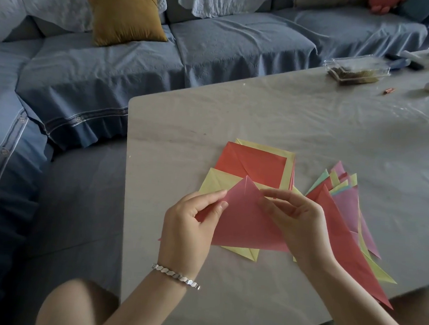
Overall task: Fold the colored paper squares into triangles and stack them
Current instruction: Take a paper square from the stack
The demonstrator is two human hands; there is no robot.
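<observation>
Over pale table (236, 118), pinching pink paper triangle (242, 222) with left hand (192, 226) and right hand (297, 225); could slip, misaligning tip above fingers.

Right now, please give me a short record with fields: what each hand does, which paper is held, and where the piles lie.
left hand: pinches the pink triangle at its left edge
right hand: pinches it near the top corner
square stack: red sheet on top, behind the triangle
triangle pile: fanned, to the right
surface: table
</observation>
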